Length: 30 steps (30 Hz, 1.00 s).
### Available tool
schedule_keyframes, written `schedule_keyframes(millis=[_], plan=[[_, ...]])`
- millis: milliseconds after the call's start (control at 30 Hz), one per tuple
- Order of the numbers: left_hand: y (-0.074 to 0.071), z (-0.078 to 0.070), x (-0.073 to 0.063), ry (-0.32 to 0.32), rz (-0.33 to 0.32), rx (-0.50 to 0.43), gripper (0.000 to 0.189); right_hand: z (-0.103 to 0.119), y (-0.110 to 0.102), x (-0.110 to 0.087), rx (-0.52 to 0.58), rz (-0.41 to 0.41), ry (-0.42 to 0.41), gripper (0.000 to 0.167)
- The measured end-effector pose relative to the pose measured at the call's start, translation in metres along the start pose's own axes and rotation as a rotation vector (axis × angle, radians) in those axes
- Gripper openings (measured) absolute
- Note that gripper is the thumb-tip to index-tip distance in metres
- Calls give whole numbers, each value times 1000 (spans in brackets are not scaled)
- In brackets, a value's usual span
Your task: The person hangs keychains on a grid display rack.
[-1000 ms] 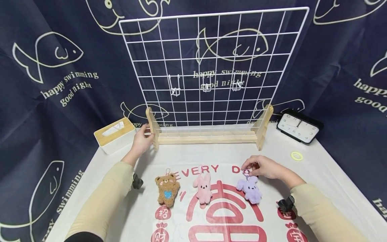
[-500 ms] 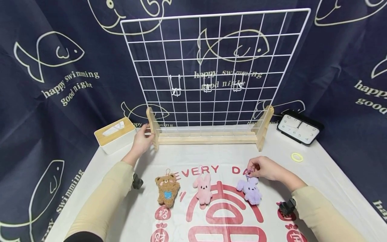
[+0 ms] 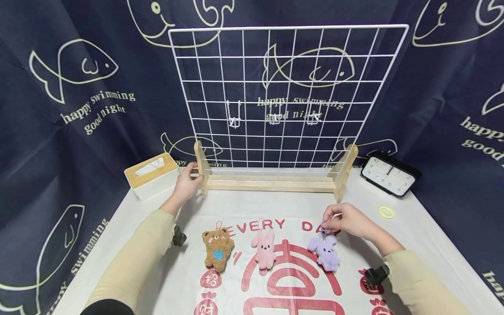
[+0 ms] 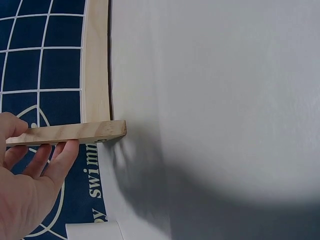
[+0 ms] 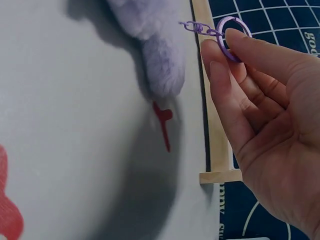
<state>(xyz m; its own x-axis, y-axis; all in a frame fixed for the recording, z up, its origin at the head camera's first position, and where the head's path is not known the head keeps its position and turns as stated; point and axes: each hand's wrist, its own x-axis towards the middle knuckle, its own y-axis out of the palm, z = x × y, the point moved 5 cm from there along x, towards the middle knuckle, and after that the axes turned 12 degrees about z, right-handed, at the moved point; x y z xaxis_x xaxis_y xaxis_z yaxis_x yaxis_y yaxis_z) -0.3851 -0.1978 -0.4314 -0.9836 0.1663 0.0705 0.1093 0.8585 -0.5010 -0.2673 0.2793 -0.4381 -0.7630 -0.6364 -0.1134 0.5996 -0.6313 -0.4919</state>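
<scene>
At the left end of the grid stand, my left hand (image 3: 187, 183) grips the wooden side support (image 4: 97, 131), thumb on one face and fingers on the other. My right hand (image 3: 348, 222) pinches a purple key ring (image 5: 220, 40) between thumb and fingers. A short chain (image 5: 200, 28) runs from that ring to a purple plush keychain (image 3: 327, 254), which is over the printed mat at the right. Left of it lie a pink bunny plush (image 3: 265, 253) and a brown bear plush (image 3: 218, 251) with a blue patch, each with a loop at its head.
The white wire grid (image 3: 291, 81) stands upright in its wooden base (image 3: 271, 186), carrying white hooks (image 3: 234, 122) in a row. A tissue box (image 3: 153, 186) is beside my left hand. At the right are a clock (image 3: 387, 175) and a yellow ring (image 3: 386, 212).
My right hand has shifted slightly right, and its fingers now cover the key ring in the head view. The left hand keeps its grip. The head view has tilted up slightly.
</scene>
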Motion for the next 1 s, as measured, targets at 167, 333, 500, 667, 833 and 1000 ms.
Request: schedule_keyframes(millis=[167, 333, 500, 667, 833, 1000], plan=[[0, 1, 0, -8, 11, 8, 44, 3, -3, 0, -13, 11, -7, 9], [-1, 2, 0, -6, 14, 16, 44, 8, -9, -2, 25, 16, -4, 11], [-1, 1, 1, -3, 15, 8, 43, 15, -14, 0, 54, 21, -16, 11], [-1, 1, 0, -10, 21, -3, 43, 25, -20, 2, 25, 17, -14, 10], [-2, 1, 0, -14, 24, -11, 43, 34, -27, 6, -70, -32, -34, 9], [-1, -1, 0, -13, 26, -17, 43, 44, -32, 11, -93, -92, -87, 6]])
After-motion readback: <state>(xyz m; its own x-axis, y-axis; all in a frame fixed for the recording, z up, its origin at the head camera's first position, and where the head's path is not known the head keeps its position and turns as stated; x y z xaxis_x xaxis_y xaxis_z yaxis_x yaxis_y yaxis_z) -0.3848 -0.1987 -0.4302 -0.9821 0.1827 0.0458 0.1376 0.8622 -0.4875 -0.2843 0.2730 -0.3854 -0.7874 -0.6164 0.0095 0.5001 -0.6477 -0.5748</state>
